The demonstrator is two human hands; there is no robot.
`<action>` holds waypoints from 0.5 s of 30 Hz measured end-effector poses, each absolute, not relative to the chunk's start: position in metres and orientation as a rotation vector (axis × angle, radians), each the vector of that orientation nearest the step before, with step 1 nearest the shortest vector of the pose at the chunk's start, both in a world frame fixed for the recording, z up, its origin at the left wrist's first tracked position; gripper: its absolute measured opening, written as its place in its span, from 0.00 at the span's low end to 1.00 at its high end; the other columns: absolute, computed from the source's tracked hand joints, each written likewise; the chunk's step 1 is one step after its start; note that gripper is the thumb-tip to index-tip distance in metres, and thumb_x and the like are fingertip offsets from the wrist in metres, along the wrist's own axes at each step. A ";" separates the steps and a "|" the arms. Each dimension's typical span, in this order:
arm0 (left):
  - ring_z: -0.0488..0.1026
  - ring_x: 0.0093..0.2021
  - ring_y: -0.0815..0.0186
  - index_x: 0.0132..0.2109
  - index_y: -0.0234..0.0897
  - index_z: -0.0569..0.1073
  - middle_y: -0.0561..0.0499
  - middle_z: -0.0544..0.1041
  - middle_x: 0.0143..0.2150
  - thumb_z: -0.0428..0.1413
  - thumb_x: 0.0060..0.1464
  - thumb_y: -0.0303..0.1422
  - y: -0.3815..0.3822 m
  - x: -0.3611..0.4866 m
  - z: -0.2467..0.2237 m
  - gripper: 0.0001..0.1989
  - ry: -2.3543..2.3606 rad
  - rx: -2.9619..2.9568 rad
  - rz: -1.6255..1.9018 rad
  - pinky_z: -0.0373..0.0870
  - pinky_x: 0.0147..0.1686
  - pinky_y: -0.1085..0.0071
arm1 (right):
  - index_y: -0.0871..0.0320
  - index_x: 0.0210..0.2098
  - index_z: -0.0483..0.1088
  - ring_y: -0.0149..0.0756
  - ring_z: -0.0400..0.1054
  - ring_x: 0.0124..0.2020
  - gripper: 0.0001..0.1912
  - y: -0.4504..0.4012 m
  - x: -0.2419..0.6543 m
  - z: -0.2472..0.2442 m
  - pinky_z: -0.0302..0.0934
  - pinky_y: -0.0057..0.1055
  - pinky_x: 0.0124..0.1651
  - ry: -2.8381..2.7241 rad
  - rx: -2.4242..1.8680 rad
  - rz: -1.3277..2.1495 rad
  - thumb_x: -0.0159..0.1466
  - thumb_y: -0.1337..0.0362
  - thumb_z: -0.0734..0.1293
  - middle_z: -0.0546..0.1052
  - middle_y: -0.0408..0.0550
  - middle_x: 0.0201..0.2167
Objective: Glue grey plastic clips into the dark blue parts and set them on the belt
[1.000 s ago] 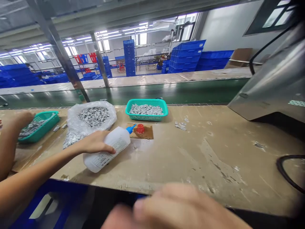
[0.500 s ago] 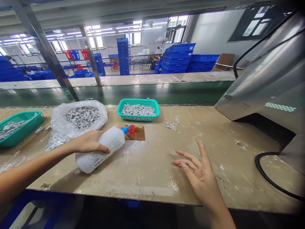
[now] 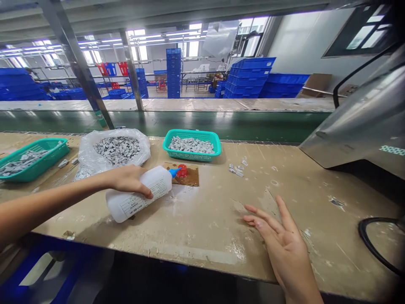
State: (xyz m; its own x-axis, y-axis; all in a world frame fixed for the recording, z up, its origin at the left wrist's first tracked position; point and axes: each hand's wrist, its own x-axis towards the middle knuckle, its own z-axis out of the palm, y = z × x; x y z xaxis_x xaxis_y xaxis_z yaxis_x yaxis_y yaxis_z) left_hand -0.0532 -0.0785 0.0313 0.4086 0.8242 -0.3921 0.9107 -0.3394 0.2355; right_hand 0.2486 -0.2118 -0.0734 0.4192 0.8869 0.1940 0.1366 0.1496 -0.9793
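Observation:
My left hand (image 3: 131, 182) is wrapped round a white plastic glue bottle (image 3: 160, 185) with a printed label. The bottle is tilted nearly on its side, its blue nozzle (image 3: 174, 172) at a small red cup (image 3: 182, 170). That cup stands on a brown cardboard piece (image 3: 193, 178). My right hand (image 3: 278, 232) hovers palm up over the table at the right, fingers apart, holding nothing. Several small grey parts (image 3: 238, 169) lie loose beyond it.
Behind the red cup sits a green basket (image 3: 192, 157) of grey parts. A clear plastic bag (image 3: 84, 152) of similar parts and another green basket (image 3: 47, 162) stand at the left. A metal machine (image 3: 354, 122) with a black cable (image 3: 363, 240) occupies the right.
The view has shifted slightly, so the scene sits farther right overall, apart from small differences in tilt. The bottle's nozzle stays at the red cup, and my right hand remains open.

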 end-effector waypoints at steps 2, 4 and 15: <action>0.71 0.32 0.60 0.37 0.35 0.71 0.47 0.75 0.34 0.54 0.35 0.52 -0.077 -0.052 0.034 0.27 1.475 2.262 -0.308 0.62 0.29 0.72 | 0.50 0.61 0.41 0.38 0.69 0.35 0.41 -0.212 0.248 -0.073 0.65 0.36 0.43 -1.033 -1.329 0.692 0.56 0.52 0.66 0.73 0.48 0.39; 0.70 0.33 0.60 0.37 0.34 0.72 0.46 0.74 0.34 0.54 0.35 0.52 -0.077 -0.050 0.037 0.27 1.488 2.269 -0.329 0.63 0.29 0.73 | 0.50 0.61 0.42 0.39 0.69 0.36 0.41 -0.212 0.248 -0.073 0.65 0.36 0.43 -1.038 -1.329 0.690 0.55 0.52 0.66 0.73 0.48 0.39; 0.70 0.31 0.59 0.34 0.34 0.72 0.47 0.74 0.31 0.54 0.35 0.49 -0.073 -0.039 0.055 0.24 1.492 2.295 -0.451 0.62 0.26 0.71 | 0.52 0.60 0.47 0.38 0.70 0.36 0.37 -0.214 0.252 -0.075 0.65 0.31 0.44 -1.042 -1.376 0.696 0.56 0.51 0.65 0.73 0.48 0.40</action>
State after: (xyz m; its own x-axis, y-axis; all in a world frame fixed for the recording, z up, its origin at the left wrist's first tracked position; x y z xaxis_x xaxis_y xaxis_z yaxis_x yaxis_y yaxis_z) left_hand -0.0390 -0.0730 0.0552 0.3897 0.8018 -0.4531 0.9185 -0.3742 0.1278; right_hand 0.2522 -0.2145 -0.0748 0.4169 0.8908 0.1807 0.1745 0.1167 -0.9777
